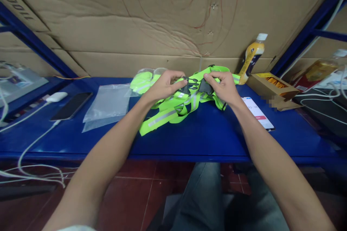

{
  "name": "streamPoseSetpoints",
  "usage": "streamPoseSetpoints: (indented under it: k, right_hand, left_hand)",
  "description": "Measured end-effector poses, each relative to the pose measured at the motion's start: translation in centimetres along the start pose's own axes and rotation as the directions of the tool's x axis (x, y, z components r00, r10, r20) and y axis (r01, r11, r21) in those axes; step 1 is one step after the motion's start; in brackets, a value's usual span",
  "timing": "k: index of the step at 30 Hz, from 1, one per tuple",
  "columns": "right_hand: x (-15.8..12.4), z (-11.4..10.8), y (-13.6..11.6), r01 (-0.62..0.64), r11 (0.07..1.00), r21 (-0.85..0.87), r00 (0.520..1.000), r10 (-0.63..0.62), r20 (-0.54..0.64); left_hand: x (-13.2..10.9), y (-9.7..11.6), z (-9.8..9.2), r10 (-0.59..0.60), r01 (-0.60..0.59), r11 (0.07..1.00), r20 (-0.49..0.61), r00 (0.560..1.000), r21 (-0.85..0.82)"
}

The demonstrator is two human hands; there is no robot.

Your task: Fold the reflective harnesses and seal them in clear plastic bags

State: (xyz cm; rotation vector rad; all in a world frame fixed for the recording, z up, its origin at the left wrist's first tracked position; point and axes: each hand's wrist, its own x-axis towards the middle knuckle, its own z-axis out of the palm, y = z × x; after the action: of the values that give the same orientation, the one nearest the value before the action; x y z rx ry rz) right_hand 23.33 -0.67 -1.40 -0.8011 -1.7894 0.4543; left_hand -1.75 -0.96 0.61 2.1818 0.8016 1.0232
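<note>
A neon-yellow reflective strap vest (173, 110) with grey reflective stripes lies bunched on the blue shelf top (206, 137). My left hand (164, 86) pinches the pronged half of its black plastic buckle (191, 85). My right hand (223, 86) grips the socket half (205, 86) just to the right. The two halves are close, facing each other, slightly apart. Both hands hover a little above the shelf, over the vest.
Clear plastic bags (108, 104) lie left of the vest, then a dark phone (72, 105) and a white charger (56, 96) with cables. At right are a lit phone (257, 112), an open carton (272, 86) and a juice bottle (253, 57). Cardboard lines the back.
</note>
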Motion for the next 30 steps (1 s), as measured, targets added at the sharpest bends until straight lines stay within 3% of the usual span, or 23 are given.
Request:
streamPoseSetpoints:
  k: [11,15,18,20,25,28,30]
  right_hand:
    - [-0.6,1.3,0.3,0.042,0.994,-0.104,0.996,-0.034,0.081]
    - [-0.5,0.6,0.1,0.134,0.983,-0.126,0.984,-0.118,0.132]
    - [-0.3,-0.3,0.0,0.216,0.948,-0.235,0.959,-0.160,0.235]
    - [-0.3,-0.6,0.1,0.274,0.911,-0.309,0.944,-0.193,0.268]
    - [-0.6,-0.2,0.5,0.395,0.765,-0.508,0.918,-0.353,0.183]
    - [-0.8,0.3,0.5,0.410,0.714,-0.568,0.907,-0.383,0.174]
    - [-0.9,0.6,0.3,0.432,0.726,-0.535,0.901,-0.377,0.215]
  left_hand:
    - [0.1,-0.4,2.2,0.086,-0.101,0.955,0.064,0.994,0.278]
    - [0.0,-1.0,2.1,0.182,-0.162,0.893,-0.008,0.983,0.420]
    - [-0.1,-0.9,1.8,0.318,-0.219,0.820,-0.102,0.942,0.529]
    - [-0.1,-0.7,1.7,0.341,-0.219,0.805,-0.128,0.931,0.551]
    - [0.2,0.1,1.2,0.120,-0.028,0.927,-0.224,0.967,0.373]
    - [0.4,0.3,0.4,-0.115,0.128,0.990,-0.179,0.977,0.063]
    - [0.3,0.5,-0.4,-0.249,0.232,0.963,-0.124,0.961,-0.135]
